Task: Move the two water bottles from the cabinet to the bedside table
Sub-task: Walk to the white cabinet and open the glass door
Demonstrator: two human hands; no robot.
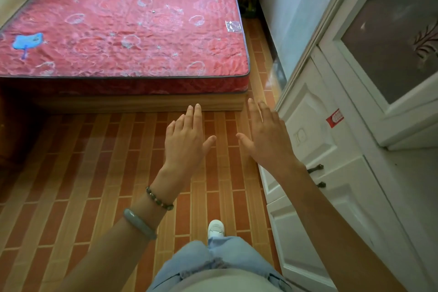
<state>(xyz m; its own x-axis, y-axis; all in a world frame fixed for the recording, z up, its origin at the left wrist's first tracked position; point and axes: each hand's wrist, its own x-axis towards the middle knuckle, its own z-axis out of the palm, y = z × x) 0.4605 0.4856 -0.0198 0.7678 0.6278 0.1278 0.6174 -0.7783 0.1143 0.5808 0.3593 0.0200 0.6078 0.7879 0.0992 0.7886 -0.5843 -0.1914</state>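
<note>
My left hand (186, 140) and my right hand (266, 136) are stretched out side by side over the floor, palms down, fingers spread, holding nothing. A white cabinet (315, 140) with shut lower doors and dark handles (315, 168) stands to the right of my right hand. Its upper door has a frosted glass pane (388, 38). No water bottle shows in this view, and no bedside table can be made out.
A bed with a red plastic-wrapped mattress (123, 28) on a wooden base fills the upper left. Brick-patterned floor (94, 173) lies between bed and cabinet. A narrow gap runs between the bed's right side and the white wall (289, 12). My leg and white shoe (216, 227) are below.
</note>
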